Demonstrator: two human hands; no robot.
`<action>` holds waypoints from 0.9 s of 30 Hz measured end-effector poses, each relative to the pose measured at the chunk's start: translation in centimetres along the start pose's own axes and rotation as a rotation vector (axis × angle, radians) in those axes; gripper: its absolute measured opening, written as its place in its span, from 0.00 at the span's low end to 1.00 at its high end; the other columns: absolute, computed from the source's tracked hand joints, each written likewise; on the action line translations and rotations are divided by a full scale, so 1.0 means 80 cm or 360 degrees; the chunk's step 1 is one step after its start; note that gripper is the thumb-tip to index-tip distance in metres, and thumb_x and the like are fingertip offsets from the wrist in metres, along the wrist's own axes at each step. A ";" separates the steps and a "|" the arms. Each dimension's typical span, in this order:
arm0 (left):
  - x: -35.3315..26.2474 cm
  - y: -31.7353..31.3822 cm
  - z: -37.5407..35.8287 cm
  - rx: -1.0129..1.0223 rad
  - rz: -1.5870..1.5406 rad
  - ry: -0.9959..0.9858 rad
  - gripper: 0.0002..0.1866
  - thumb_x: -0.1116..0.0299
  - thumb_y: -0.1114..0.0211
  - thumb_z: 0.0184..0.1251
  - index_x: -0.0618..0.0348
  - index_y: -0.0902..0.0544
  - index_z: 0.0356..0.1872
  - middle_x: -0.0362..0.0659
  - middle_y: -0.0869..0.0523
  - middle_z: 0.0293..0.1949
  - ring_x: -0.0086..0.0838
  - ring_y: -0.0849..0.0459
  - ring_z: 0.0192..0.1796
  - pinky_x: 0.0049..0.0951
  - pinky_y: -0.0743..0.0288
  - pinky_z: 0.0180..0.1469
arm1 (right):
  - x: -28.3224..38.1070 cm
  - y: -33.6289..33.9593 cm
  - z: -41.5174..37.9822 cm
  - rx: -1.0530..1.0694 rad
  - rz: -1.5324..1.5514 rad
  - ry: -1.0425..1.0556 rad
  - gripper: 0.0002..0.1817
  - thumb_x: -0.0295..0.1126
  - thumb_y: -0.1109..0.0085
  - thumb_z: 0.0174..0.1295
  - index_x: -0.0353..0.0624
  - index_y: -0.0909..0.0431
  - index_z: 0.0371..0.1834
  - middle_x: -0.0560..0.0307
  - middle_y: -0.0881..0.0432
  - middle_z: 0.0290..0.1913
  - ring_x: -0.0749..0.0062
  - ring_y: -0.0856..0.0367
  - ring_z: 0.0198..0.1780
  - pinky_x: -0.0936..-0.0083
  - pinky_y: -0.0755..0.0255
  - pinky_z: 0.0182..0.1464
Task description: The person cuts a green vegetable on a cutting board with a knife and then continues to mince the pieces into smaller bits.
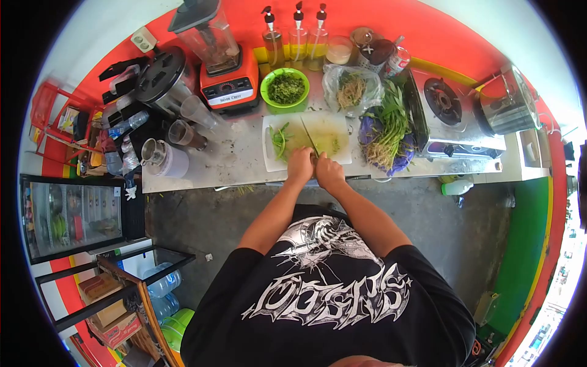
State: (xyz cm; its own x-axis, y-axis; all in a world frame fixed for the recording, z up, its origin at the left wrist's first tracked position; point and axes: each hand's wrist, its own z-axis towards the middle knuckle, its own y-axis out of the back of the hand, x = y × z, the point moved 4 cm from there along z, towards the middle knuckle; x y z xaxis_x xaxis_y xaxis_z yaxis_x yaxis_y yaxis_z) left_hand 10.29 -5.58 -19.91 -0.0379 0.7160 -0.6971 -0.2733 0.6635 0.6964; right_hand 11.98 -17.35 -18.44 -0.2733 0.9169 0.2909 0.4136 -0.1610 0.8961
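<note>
A white cutting board point(293, 124) lies at the counter's front edge, stained green on its right half. Both my hands meet at its near edge. A knife point(307, 133) points away from me over the board, its handle end at my hands. My right hand point(329, 171) is closed at the handle. Against it, my left hand point(300, 165) has its fingers bent, and what they hold, if anything, is hidden. Cut green stems point(280, 140) rest on the board's left side. Behind the board stands a lime-green bowl point(285, 109) of chopped greens point(286, 88).
Right of the board, long greens with roots point(385, 134) lie on purple plastic, near a bag of roots point(351, 90) and a gas stove point(463, 144). A red blender point(227, 88), pump bottles point(298, 40), a large lidded container point(165, 79) and cups stand behind and left.
</note>
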 end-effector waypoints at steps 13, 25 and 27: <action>0.086 0.090 -0.004 -0.0066 0.0186 0.0666 0.07 0.68 0.26 0.61 0.51 0.14 0.39 0.43 0.14 0.41 0.44 0.18 0.51 0.46 0.25 0.54 | 0.005 -0.017 -0.033 -0.0005 0.0223 0.0017 0.20 0.47 0.54 0.79 0.39 0.28 0.50 0.30 0.14 0.40 0.30 0.14 0.44 0.41 0.22 0.49; 0.091 0.107 0.006 -0.0162 -0.0225 0.0181 0.05 0.77 0.32 0.66 0.65 0.18 0.39 0.52 0.12 0.35 0.44 0.13 0.37 0.41 0.22 0.42 | -0.071 0.014 -0.030 -0.0261 0.0225 -0.0290 0.19 0.46 0.53 0.78 0.39 0.27 0.51 0.29 0.13 0.41 0.27 0.15 0.44 0.40 0.22 0.50; 0.082 0.112 0.005 -0.0170 -0.0236 0.0239 0.07 0.77 0.32 0.67 0.65 0.16 0.43 0.52 0.11 0.36 0.43 0.13 0.38 0.40 0.21 0.44 | -0.081 0.019 -0.025 -0.0247 0.0256 -0.0217 0.19 0.46 0.52 0.78 0.39 0.27 0.51 0.29 0.14 0.40 0.27 0.15 0.44 0.39 0.22 0.49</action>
State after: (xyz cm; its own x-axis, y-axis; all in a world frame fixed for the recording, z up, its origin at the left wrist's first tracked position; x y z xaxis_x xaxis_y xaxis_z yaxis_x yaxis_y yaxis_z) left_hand 7.95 5.11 -18.16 -0.1303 0.5666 -0.8136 -0.3864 0.7267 0.5680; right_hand 12.63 -24.28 -18.32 -0.0911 0.9141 0.3951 0.3014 -0.3528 0.8858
